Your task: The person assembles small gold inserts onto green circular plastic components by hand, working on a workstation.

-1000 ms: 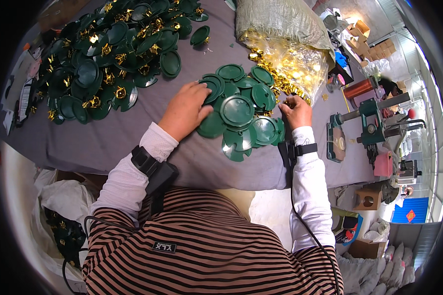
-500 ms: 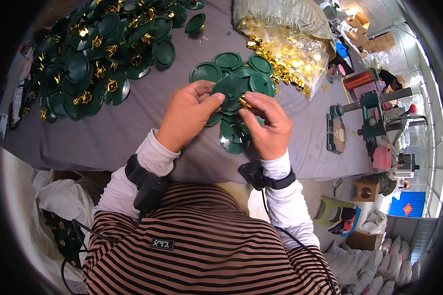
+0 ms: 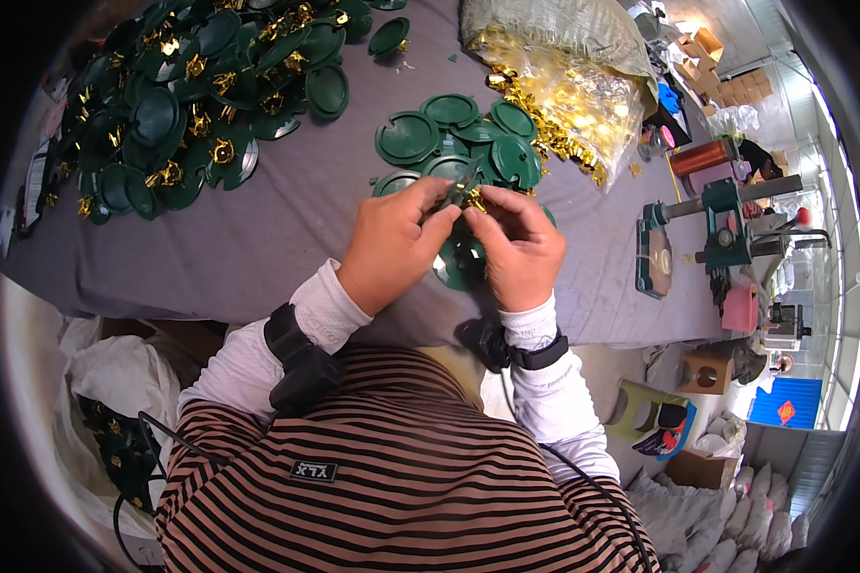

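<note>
My left hand [image 3: 398, 241] pinches a dark green plastic disc [image 3: 467, 179], which is turned nearly edge-on. A small shiny gold piece [image 3: 474, 199] sits between the fingertips of my right hand [image 3: 520, 244], held against the disc's face. The fingers partly hide where the two meet. Beyond and beneath my hands lie several loose green discs [image 3: 408, 137], overlapping on the grey cloth [image 3: 315, 234]. To the far right of them, small gold pieces [image 3: 569, 143] spill from a clear plastic bag [image 3: 597, 100].
A large heap of green discs with gold pieces on them [image 3: 153, 124] covers the table's left side. A green hand press [image 3: 726, 224] stands at the right edge, near a pink container [image 3: 739, 306]. A white sack [image 3: 129, 382] with more discs is below left.
The green disc has turned from nearly face-on to edge-on. My left hand has moved right, close to my right hand, and the gold piece now meets the disc.
</note>
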Action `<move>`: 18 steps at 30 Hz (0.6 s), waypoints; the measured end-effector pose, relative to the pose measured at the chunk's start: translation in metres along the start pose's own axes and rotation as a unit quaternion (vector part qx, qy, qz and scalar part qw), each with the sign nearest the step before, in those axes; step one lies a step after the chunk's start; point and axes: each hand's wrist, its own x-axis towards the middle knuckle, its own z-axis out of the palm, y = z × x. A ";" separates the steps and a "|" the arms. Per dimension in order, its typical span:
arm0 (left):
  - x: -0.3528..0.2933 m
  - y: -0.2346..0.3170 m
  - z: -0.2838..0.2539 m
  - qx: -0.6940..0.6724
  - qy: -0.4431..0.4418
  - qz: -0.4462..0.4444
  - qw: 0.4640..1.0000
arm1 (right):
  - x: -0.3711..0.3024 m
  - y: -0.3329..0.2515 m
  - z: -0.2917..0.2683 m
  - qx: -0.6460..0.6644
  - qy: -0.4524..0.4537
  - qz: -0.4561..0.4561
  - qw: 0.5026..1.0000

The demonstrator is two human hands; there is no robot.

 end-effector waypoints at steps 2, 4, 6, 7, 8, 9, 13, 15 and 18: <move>-0.002 0.001 0.002 0.020 0.000 0.036 0.999 | -0.004 -0.001 0.004 0.240 0.035 0.168 0.955; -0.004 -0.002 0.001 0.019 -0.017 0.030 0.999 | -0.009 0.001 0.006 0.265 0.040 0.195 0.943; 0.002 -0.002 -0.005 0.041 -0.045 0.032 0.998 | -0.012 0.008 0.003 0.284 0.025 0.226 0.931; 0.006 -0.003 -0.008 0.066 -0.068 0.031 0.995 | -0.013 0.011 -0.001 0.275 0.000 0.236 0.932; 0.014 -0.008 -0.014 0.081 -0.062 0.045 0.994 | -0.011 0.009 -0.005 0.252 -0.006 0.228 0.941; 0.024 -0.002 -0.020 0.108 -0.013 0.065 0.992 | -0.009 0.005 -0.011 0.229 -0.012 0.219 0.948; 0.093 0.008 -0.077 0.058 0.158 0.032 0.985 | 0.020 0.021 -0.072 0.074 0.057 0.149 0.984; 0.117 -0.002 -0.105 -0.154 0.141 0.037 0.977 | 0.037 0.047 -0.096 0.004 0.076 0.150 0.986; 0.113 0.010 -0.106 -0.164 0.120 -0.012 0.979 | 0.057 0.086 -0.118 -0.074 0.066 0.126 0.987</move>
